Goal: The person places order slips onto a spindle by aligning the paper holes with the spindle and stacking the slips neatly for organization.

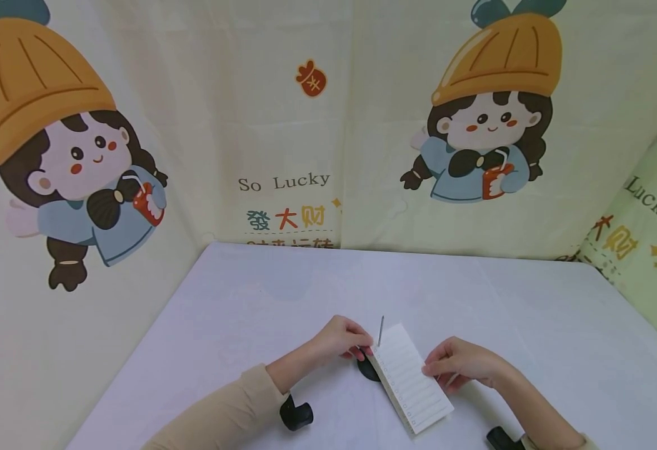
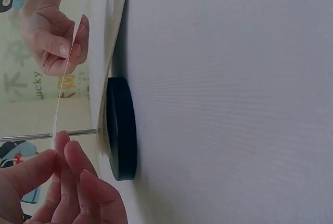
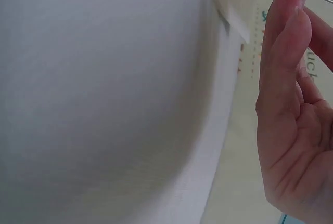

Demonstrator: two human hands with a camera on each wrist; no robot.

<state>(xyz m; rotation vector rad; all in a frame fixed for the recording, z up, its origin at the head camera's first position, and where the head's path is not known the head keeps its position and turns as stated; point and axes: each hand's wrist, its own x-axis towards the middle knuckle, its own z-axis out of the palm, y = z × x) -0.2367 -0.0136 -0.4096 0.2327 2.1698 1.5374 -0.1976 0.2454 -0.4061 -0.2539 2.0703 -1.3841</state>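
A narrow white sheet (image 1: 412, 381) printed with rows of lines is stretched between the two hands. My left hand (image 1: 342, 337) pinches its far-left corner between thumb and fingertips, close beside a thin metal spike (image 1: 382, 328). My right hand (image 1: 466, 362) pinches its right edge. The spike rises from a round black base (image 2: 122, 130), partly hidden by paper in the head view. Seen edge-on in the left wrist view, the held sheet is raised, and the spike shows on both sides of it. More paper (image 2: 117, 21) lies lower, over the base.
All this is on a table with a white cover (image 1: 283, 287). Behind it hangs a cream cloth (image 1: 384, 125) printed with cartoon figures and lettering. Black wrist devices (image 1: 296, 414) sit by both forearms.
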